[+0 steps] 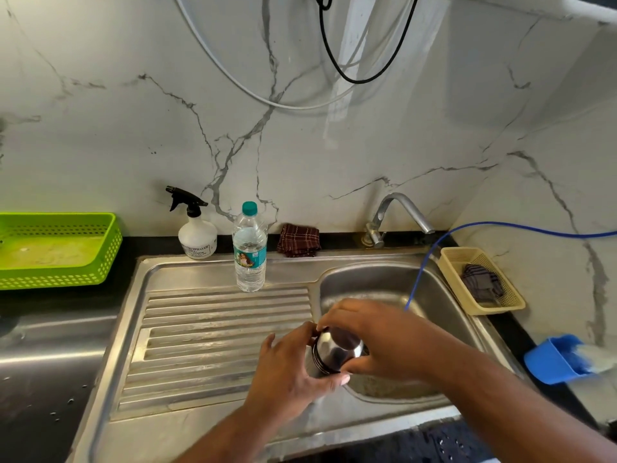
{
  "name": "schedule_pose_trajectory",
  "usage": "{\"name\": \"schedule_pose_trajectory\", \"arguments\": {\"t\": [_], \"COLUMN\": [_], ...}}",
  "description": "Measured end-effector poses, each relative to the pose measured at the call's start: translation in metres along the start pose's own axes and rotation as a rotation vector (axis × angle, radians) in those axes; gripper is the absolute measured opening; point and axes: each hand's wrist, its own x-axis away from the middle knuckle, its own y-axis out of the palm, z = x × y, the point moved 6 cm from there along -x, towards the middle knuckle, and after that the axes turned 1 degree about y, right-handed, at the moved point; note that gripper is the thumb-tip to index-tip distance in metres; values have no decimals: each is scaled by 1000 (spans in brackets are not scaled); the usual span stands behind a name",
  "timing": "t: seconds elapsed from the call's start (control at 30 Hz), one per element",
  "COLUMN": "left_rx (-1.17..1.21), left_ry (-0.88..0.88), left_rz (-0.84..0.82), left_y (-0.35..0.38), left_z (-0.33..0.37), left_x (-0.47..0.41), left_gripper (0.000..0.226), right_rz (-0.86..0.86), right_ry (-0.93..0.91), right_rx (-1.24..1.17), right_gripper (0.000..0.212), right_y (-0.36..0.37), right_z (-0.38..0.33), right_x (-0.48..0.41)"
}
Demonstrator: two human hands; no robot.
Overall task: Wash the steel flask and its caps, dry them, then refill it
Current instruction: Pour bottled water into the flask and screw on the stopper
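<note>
Over the steel sink (pixel 384 282), the left hand (pixel 287 372) is gripping the shiny steel flask (pixel 320 361), the right hand (pixel 367 329) clasping its domed cap (pixel 344 345); likely unscrewing, needing a steady counter-hold.

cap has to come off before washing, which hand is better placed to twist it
Right. The right hand has its fingers curled round the steel cap, while the left hand grips the flask just below, bracing it.
</note>
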Motion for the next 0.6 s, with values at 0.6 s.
{"name": "schedule_pose_trajectory", "arguments": {"t": [0.6], "left_rx": [95], "left_ry": [-38], "left_rz": [19], "left_y": [7], "left_z": [-12], "left_x": [3], "left_gripper": [77], "right_rz": [-3], "right_ry": [248], "right_rx": [45], "right_gripper": [81], "right_y": [18], "right_z": [-2], "right_x": [-7]}}
